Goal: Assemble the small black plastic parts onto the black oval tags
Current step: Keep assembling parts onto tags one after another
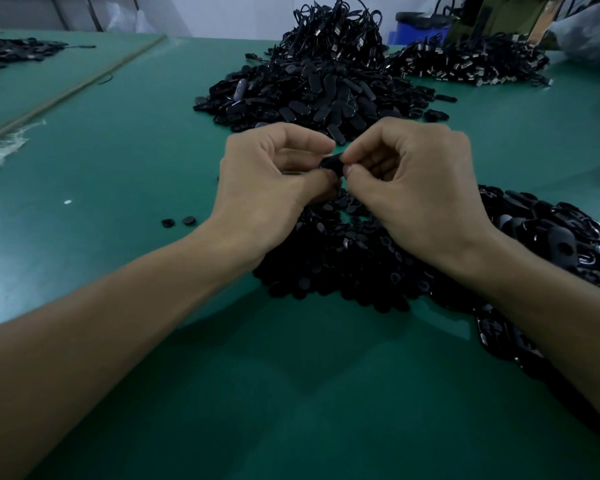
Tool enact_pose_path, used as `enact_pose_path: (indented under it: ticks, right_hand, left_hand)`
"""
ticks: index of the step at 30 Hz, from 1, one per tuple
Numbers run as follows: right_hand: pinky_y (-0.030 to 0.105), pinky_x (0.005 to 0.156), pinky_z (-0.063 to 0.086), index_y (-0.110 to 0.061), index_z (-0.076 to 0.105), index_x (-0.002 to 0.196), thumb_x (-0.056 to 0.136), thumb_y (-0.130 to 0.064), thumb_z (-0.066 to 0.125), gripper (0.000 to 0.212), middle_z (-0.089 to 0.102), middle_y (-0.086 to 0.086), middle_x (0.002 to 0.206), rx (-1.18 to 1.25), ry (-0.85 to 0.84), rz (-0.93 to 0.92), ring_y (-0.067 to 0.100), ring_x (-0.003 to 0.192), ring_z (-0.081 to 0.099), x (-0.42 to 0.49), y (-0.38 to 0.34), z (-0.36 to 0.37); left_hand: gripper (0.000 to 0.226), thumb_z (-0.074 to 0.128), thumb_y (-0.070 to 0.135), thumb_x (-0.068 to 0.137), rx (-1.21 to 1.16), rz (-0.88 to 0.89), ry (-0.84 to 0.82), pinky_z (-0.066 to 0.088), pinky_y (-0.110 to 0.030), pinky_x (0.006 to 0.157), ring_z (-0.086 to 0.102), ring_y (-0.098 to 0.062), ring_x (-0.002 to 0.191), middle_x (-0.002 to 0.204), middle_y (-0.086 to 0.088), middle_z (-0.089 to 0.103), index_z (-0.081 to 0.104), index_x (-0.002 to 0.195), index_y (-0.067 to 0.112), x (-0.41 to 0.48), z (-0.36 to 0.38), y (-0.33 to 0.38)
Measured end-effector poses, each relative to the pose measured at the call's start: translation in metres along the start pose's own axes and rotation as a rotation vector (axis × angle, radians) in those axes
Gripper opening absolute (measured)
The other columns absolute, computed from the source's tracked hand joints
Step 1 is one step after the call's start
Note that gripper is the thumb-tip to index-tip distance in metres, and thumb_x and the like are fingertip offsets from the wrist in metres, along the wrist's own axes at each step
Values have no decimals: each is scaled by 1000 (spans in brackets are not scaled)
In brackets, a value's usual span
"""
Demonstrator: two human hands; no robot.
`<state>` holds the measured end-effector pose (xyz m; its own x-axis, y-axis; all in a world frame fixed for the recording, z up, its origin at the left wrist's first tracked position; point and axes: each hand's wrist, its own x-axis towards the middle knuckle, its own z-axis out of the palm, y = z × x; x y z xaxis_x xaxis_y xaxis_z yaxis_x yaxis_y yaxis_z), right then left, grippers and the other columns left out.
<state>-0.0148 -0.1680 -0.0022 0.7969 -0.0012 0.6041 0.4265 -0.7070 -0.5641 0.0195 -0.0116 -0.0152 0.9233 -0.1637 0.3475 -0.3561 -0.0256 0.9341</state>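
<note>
hands meet above green table: left hand, right hand both pinching black oval tag.

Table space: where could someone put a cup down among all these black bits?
The green table is bare left of the left hand, save two loose round parts, and nearest the person, between the forearms. Crowded: the tag heap beyond the hands, the parts pile beneath them.
</note>
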Motion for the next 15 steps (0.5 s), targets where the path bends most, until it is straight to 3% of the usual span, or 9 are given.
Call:
enact_pose_path:
  ticks: [5, 9, 15]
  right_hand:
    - [21, 64, 54, -22, 71, 85, 88, -12, 72, 10, 70, -8, 75, 153, -7, 116, 5, 68, 66, 5, 6, -1]
    - [19, 64, 50, -27, 69, 83, 88, -12, 73, 16, 70, -9, 73, 258, 25, 190, 6, 68, 66, 8, 12, -2]
    - [21, 68, 55, -24, 72, 85, 87, -12, 75, 12, 71, -10, 75, 235, -4, 131, 6, 71, 68, 5, 10, -2]
  left_hand:
    - [26, 81, -8, 77, -93, -34, 15, 60, -26, 69, 74, -17, 69, 70, -2, 74, 72, 84, 15, 0, 0, 2]
    - [24, 73, -12, 82, -218, -108, 13, 60, -27, 72, 75, -20, 76, 76, -7, 75, 70, 86, 11, 1, -1, 0]
    - [24, 71, -13, 84, -273, -128, -9, 60, -28, 73, 76, -22, 79, 70, -1, 73, 69, 89, 10, 2, -1, 0]
